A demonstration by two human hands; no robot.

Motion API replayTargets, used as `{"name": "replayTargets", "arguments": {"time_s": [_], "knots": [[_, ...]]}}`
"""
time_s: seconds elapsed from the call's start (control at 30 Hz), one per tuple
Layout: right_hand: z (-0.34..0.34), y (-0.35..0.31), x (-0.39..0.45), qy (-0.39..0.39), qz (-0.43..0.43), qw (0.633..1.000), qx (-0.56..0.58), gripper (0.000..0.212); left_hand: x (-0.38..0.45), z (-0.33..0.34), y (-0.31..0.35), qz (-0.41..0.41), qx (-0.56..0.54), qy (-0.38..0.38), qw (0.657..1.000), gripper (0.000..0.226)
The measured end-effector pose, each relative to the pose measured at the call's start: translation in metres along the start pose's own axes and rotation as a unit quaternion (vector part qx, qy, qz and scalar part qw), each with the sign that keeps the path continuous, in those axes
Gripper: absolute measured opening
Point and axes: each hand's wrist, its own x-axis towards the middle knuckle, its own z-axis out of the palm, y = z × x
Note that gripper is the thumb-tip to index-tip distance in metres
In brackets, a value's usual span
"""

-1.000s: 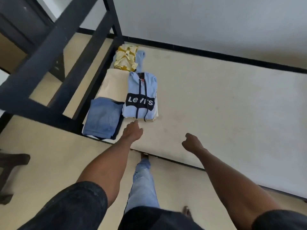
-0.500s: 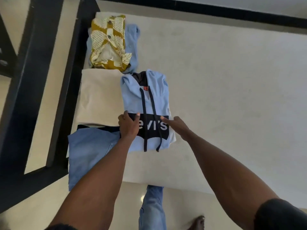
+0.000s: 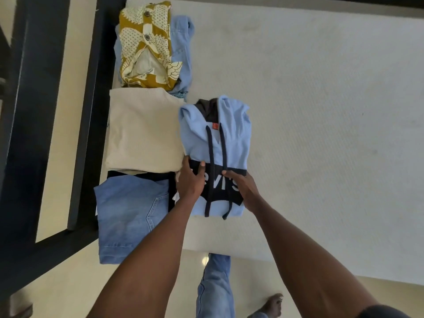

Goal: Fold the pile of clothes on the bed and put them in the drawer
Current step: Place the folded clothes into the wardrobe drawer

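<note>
We record first the bed (image 3: 321, 111), its pale bare surface filling the right and far part of the view, with the black bed frame (image 3: 91, 111) running along its left edge. Four folded stacks lie in a column along that left edge. The folded jeans (image 3: 128, 216) sit nearest, at the near left corner, overhanging the bed's near edge a little. Just beyond them lies the folded beige garment (image 3: 142, 131), with a black item showing as a strip between the two. At the far end a yellow patterned shirt (image 3: 146, 44) rests on top of a light blue shirt (image 3: 183, 49). The light blue hoodie (image 3: 215, 138), folded with its hood pointing away and its dark drawstrings hanging toward the near edge, lies just right of the beige garment and touching it, across from the gap between jeans and beige. We observe both hands on the hoodie's dark printed band. The left hand (image 3: 190, 182) grips the hoodie's left edge, thumb on top of the print and fingers curled around the side. The right hand (image 3: 241, 184) grasps the right part of the band, fingers bent onto the cloth and thumb pointing left across it. The hoodie thus sits directly between and beneath the two hands, its hood end beyond them. Whether it is raised off the bed we cannot tell. Below the bed's near edge we note the person's jeans-clad leg (image 3: 215, 285) and a bare foot (image 3: 270, 306) on the floor.
</note>
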Motion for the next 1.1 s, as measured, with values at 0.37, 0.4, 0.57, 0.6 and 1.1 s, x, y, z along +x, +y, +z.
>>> {"name": "replayTargets", "arguments": {"time_s": [0.37,0.4,0.57,0.6,1.1], "knots": [[-0.042,0.041,-0.019,-0.091,0.014,0.993,0.070,0.056,0.021,-0.008,-0.006,-0.071,0.054,-0.111,0.990,0.122],[-0.044,0.038,-0.017,-0.105,0.015,0.991,0.077,0.054,0.031,-0.010,-0.007,-0.077,0.064,-0.137,0.985,0.124],[-0.047,0.042,0.001,-0.102,0.047,0.992,0.062,0.075,0.034,-0.009,-0.002,-0.085,-0.033,-0.279,0.956,0.060],[-0.048,0.043,0.004,-0.108,0.053,0.991,0.062,0.075,0.033,-0.008,0.000,-0.089,-0.045,-0.287,0.953,0.054],[-0.104,0.106,-0.190,-0.024,0.074,0.987,0.141,0.062,-0.166,-0.008,0.015,-0.112,-0.038,-0.385,0.915,0.051]]}}
